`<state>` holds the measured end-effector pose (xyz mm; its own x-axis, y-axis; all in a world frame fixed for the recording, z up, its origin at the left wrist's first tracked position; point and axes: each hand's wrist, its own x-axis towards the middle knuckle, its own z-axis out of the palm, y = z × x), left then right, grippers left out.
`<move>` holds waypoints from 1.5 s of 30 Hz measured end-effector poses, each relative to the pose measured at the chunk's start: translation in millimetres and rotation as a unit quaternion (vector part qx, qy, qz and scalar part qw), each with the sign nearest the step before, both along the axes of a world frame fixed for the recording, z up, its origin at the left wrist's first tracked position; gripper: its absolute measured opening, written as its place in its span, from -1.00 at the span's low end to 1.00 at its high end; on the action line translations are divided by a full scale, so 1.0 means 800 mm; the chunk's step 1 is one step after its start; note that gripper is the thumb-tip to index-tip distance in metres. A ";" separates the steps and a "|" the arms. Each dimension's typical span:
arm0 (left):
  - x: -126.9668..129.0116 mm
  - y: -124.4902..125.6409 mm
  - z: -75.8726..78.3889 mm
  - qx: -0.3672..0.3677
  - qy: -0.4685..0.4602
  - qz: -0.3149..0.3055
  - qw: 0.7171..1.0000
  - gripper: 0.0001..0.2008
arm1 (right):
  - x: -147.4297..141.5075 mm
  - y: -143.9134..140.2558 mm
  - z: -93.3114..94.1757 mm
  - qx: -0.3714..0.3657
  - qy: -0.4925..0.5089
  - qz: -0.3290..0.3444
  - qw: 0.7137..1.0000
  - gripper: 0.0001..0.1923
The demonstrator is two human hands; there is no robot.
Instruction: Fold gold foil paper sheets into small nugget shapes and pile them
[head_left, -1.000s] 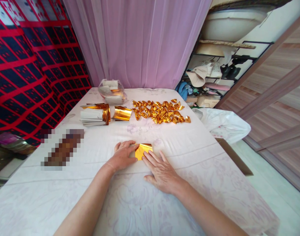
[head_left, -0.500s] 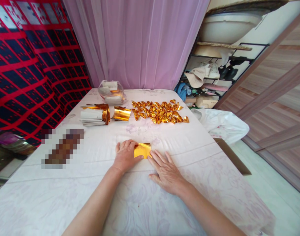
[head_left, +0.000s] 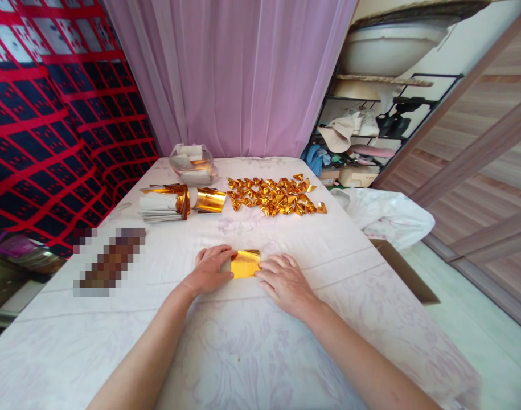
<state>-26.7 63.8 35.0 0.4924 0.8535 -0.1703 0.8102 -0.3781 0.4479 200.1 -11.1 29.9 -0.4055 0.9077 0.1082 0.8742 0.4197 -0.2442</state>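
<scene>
Hands | L hand (head_left: 211,269) + R hand (head_left: 283,279) flat, pressing gold foil sheet (head_left: 245,263) | on table (head_left: 243,353), no grasp

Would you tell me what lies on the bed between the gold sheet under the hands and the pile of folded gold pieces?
In the head view, only bare white bedsheet lies between the gold sheet and the folded gold pieces.

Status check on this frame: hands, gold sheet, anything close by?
Left hand and right hand flat on gold foil sheet, pressing it to the table. Nothing between them. Folded gold pieces farther back, apart.
</scene>
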 end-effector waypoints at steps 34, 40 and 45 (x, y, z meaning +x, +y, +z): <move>0.005 -0.029 -0.015 0.166 -0.050 0.054 0.983 -0.84 | -0.004 0.026 -0.025 0.051 0.111 -0.079 0.989 -0.85; 0.008 -0.027 -0.018 0.147 -0.055 0.075 0.985 -0.85 | -0.002 0.027 -0.029 0.048 0.160 -0.092 0.982 -0.85; 0.010 -0.026 -0.016 0.140 -0.056 0.080 0.985 -0.84 | -0.001 0.032 -0.028 0.040 0.158 -0.085 0.983 -0.87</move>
